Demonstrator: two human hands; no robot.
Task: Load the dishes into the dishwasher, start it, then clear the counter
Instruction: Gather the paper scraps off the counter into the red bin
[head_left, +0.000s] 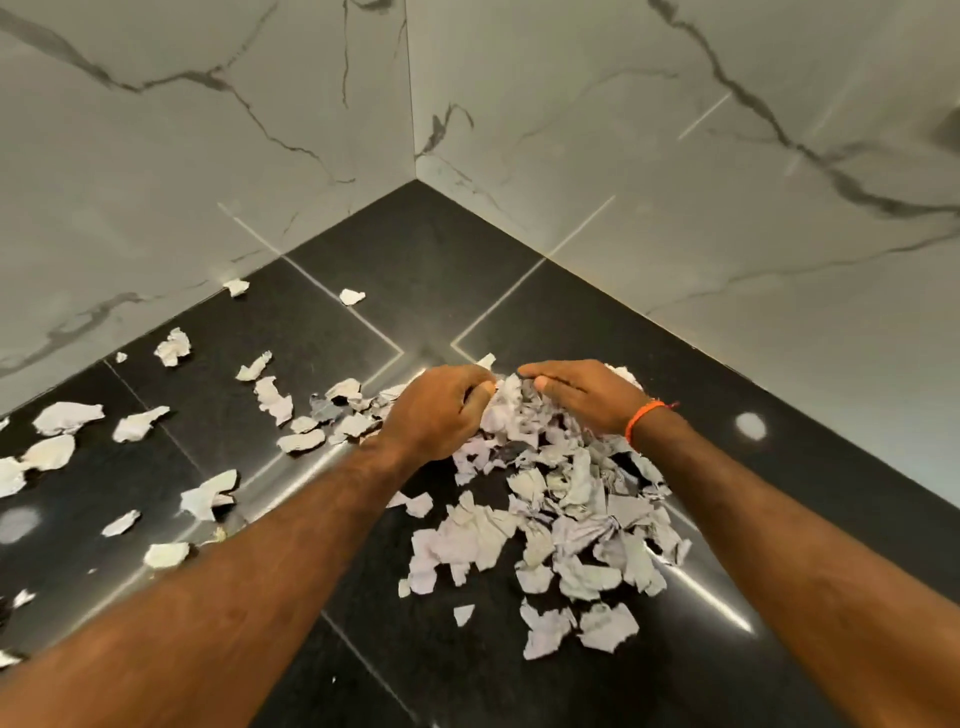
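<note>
Presently gathering torn paper scraps (550, 499) on the black counter (415, 244), at the corner under the marble wall (675, 130). Head view, centre of frame: left hand (441, 410) curling round the top of the heap, fingers bent into the paper and gripping a bunch of it; right hand (582, 395) lying flatter against the far side of the same heap, fingers fairly straight and pressing inward, thumb tucked toward the paper, orange wristband (644, 415) just behind it. Main pile spreading from between the hands down toward lower centre-right; loose pieces (171, 347) scattering well apart across the left half of the frame, out to the left edge. No dishes or dishwasher showing anywhere in this view.

Judging the step as counter clearing, early on. Doing it well probably meaning: cupping both hands low against the stone, drawing the heap into one tight mound before lifting, squeezing firmly enough that light pieces are not fluttering off, then sweeping the strays at left toward the mound rather than picking them singly. Likely risk: thin scraps slipping out beneath the palms, or sliding off the counter's near edge.
</note>
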